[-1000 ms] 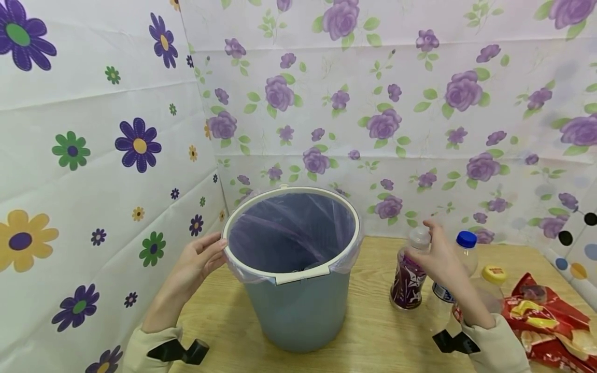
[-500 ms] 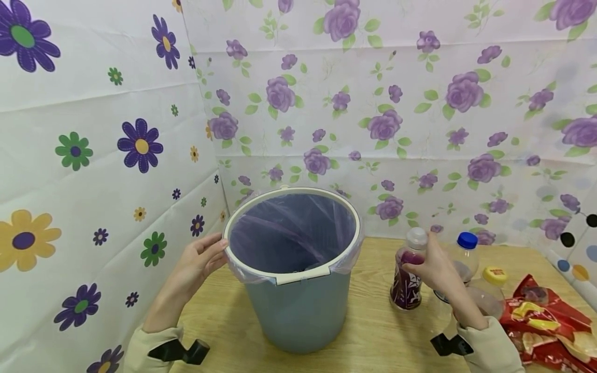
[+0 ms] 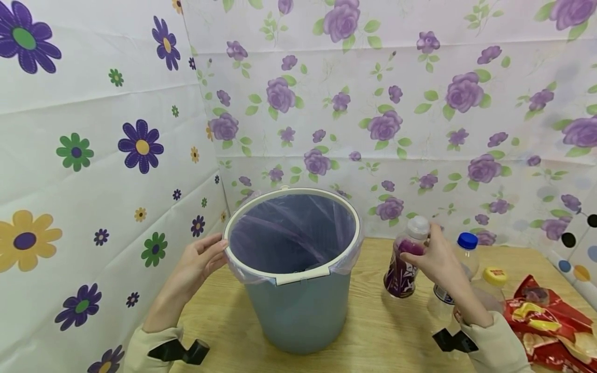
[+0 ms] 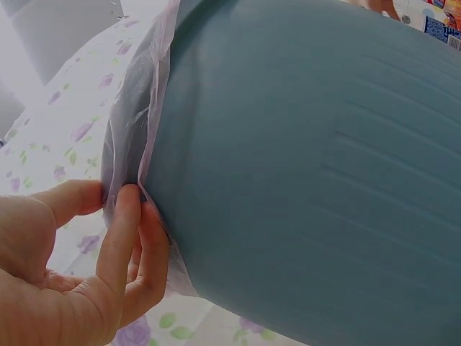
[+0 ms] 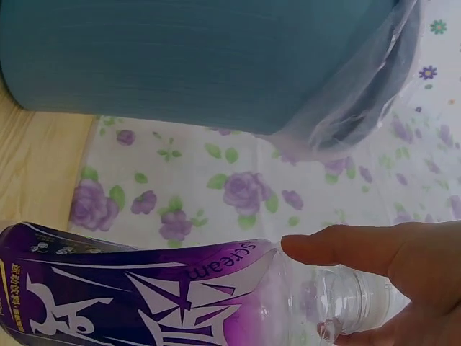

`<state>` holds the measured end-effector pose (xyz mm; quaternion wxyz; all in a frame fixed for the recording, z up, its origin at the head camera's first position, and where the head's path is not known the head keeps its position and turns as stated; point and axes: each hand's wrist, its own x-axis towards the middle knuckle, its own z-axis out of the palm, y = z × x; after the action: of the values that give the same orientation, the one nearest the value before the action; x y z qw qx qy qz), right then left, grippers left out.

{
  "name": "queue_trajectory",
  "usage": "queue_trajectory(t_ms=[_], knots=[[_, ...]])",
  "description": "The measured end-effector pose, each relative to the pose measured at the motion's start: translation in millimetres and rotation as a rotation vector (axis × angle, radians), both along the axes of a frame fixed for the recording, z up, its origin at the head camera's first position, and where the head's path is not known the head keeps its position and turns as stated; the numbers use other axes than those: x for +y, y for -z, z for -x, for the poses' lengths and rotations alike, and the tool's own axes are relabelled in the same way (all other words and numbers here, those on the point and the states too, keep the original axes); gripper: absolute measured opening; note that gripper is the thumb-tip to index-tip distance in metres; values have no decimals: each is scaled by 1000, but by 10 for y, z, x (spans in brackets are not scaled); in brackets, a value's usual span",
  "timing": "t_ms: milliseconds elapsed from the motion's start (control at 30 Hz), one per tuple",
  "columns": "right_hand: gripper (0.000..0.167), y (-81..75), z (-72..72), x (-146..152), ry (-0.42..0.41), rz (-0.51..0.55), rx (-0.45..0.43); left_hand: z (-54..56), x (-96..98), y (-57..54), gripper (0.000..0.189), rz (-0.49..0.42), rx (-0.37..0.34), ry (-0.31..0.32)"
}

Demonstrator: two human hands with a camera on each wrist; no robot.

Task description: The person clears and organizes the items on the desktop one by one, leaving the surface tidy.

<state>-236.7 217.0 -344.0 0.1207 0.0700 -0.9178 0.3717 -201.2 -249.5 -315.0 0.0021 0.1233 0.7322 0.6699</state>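
A blue-grey trash can (image 3: 300, 311) with a cream rim and a thin plastic liner (image 4: 153, 94) stands on the wooden table. My left hand (image 3: 198, 261) pinches the lined rim at its left side, thumb on one face and fingers on the other in the left wrist view. To the right of the can, my right hand (image 3: 436, 259) grips a purple-labelled drink bottle (image 3: 401, 274) near its neck. The bottle (image 5: 144, 288) has a clear cap and tilts slightly in the head view. Its far side is partly hidden by the fingers.
Behind my right hand stand a clear bottle with a blue cap (image 3: 467, 241) and one with a yellow cap (image 3: 494, 277). Red snack bags (image 3: 545, 326) lie at the right. Flowered cloth walls (image 3: 326, 103) close off the back and left of the table (image 3: 368, 331).
My right hand has closed around the purple bottle, which has shifted slightly up and left and now tilts. My left hand stays on the can's rim.
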Motion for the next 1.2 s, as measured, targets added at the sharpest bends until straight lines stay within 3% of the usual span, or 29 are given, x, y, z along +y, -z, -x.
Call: queue_trajectory(t_ms=[267,500,867,1200], knots=[[87,-253,-103,-60,90,-32,103,8,-9,9,61,3,-3,3],[89,-414,-186,-101,82,18,194,10,-9,12,60,4,1,2],[90,-633,-251,-140,53,57,254,8,-9,11,58,9,7,-3],[87,-832,-316,-212,31,159,368,8,-6,0,58,-9,17,18]])
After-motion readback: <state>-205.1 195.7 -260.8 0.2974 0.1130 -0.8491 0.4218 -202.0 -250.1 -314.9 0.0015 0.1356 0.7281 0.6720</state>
